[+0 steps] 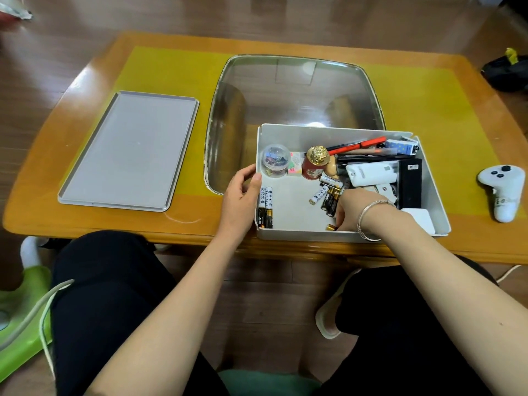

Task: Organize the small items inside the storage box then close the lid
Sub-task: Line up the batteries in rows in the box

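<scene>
while the left hand (242,192) grips the storage box (285,135) wall at nine o'clock, the right hand (354,210) curls over batteries (331,200), grip unclear.

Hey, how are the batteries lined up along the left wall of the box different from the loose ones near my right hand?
The batteries by the left wall lie parallel in a tidy block against the storage box wall; the loose batteries in the middle point different ways. The left hand holds the wall beside the tidy ones, while the right hand reaches among the loose ones. Both groups mix white and black-and-gold cells.
</scene>
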